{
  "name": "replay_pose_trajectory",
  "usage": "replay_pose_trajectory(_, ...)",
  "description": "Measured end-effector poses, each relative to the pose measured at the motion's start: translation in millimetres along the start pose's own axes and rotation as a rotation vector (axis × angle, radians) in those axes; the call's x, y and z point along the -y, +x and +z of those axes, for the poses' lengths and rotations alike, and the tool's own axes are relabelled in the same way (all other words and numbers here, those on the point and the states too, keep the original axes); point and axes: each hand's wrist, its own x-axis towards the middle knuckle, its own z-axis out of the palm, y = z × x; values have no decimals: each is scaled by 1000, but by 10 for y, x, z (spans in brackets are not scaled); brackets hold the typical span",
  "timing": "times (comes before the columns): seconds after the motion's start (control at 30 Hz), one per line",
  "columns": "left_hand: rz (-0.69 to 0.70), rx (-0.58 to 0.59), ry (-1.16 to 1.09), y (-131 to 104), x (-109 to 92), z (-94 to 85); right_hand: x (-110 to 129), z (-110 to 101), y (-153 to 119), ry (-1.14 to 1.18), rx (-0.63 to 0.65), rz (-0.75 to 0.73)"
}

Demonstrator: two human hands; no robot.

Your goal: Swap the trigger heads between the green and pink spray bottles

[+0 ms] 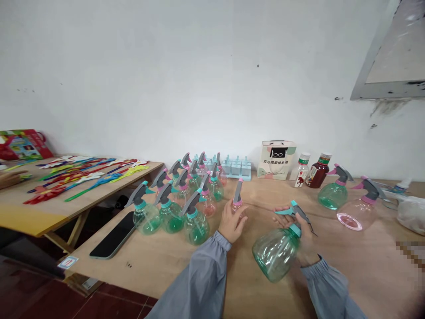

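My left hand (232, 221) is closed around a pink spray bottle (237, 195) with a grey trigger head, standing on the table; the fingers hide most of its body. My right hand (306, 243) grips a green spray bottle (275, 252) by its neck and trigger head, tilted over the table, its turquoise nozzle pointing left. To the left of my left hand stands a group of several green and pink spray bottles (196, 228). On the right are another green spray bottle (333, 195) and another pink one (358, 212).
A phone (113, 237) lies at the table's left edge. At the back are a turquoise rack (241, 170), a paper bag (276, 161), a white bottle (301, 170) and a dark red bottle (318, 172). Colourful flower-shaped sticks (89, 175) and a person's hand (11, 178) are at the left table.
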Motion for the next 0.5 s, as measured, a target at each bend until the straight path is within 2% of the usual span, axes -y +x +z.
replay_pose_trajectory(0.2, 0, 4, -5, 6, -4, -7, 28, 8, 18, 30, -9, -43)
replay_pose_trajectory(0.4, -8, 5, 4, 8, -6, -12, 35, -47, -11, 20, -76, -123)
replay_pose_trajectory(0.5, 1, 1, 2, 8, -6, -12, 40, -30, -17, 4, -55, -92)
